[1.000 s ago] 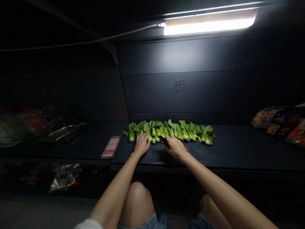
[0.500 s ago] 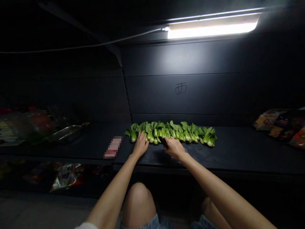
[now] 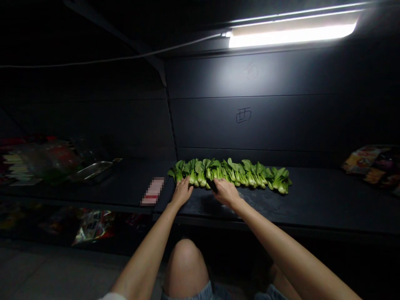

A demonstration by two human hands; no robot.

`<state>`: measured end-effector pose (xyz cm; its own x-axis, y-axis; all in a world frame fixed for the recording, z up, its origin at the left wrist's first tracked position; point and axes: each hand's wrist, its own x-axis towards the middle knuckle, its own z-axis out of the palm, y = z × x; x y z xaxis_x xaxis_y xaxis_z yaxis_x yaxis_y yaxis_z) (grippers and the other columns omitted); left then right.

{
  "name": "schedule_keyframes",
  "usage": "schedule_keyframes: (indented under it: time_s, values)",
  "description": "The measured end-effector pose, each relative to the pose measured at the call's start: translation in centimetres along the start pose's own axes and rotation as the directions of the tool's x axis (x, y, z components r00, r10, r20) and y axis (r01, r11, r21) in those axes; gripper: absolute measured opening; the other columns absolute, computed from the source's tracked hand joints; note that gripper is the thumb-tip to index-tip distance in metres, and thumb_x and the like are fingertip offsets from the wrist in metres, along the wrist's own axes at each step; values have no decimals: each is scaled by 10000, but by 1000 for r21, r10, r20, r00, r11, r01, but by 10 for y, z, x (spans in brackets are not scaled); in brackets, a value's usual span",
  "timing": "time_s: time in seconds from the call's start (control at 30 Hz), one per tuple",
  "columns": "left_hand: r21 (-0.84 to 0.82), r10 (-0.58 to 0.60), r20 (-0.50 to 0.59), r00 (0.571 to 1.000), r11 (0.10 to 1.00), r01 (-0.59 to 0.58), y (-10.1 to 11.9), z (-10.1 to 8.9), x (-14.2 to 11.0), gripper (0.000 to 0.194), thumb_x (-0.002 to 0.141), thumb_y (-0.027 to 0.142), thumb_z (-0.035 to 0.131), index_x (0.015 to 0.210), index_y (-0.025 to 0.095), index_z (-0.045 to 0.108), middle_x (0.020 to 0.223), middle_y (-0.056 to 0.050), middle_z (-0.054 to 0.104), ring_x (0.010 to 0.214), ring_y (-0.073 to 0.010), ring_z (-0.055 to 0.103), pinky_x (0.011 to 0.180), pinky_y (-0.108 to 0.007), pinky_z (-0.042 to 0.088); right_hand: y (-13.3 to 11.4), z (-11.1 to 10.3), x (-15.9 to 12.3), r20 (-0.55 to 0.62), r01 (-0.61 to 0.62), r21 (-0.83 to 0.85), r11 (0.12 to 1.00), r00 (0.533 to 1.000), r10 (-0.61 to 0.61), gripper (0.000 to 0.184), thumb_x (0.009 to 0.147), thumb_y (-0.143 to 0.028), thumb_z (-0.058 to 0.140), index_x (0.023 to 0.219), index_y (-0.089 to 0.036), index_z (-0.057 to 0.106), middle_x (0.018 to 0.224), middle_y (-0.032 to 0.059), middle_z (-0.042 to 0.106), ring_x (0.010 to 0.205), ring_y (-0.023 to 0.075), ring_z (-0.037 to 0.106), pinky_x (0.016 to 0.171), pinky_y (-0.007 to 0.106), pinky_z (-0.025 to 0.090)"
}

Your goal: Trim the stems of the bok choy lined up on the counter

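A long row of baby bok choy (image 3: 229, 174) lies side by side across the black shelf, with leaves to the back and pale stems to the front. My left hand (image 3: 182, 192) rests with its fingertips on the stems near the row's left end and does not visibly grip them. My right hand (image 3: 226, 193) sits just in front of the row, closed around a black tool (image 3: 213, 186). Its tip points back and left into the stems. Most of the tool is hidden, so I cannot tell its exact kind.
A steel tray (image 3: 93, 172) and plastic-wrapped goods (image 3: 40, 162) stand at the left. Colourful snack packets (image 3: 368, 166) lie at the right. A pixelated patch (image 3: 153, 191) covers something on the shelf left of my hands. More packets (image 3: 93, 226) sit on a lower shelf.
The whole scene has shifted slightly right in the picture as my head turned. Both hands stay at the row, and the right hand keeps hold of the black tool.
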<state>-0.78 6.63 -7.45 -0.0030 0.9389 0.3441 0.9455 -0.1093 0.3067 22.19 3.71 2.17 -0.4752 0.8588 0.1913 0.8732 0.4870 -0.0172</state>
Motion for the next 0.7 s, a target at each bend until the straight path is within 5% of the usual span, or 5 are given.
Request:
schedule_keyframes:
  time_s: [0.7]
  values:
    - [1,41,45,998,999,-41,-1,-9,2,536,902,300,431,1408,130,379,1421,-132,478,1322,-270,430,1114,-419,307,-17,0,12,4,-20,42,999,1000,20,269,926,-298,395,1055,-152,581,968,126,681,986,227,592,741,273,407]
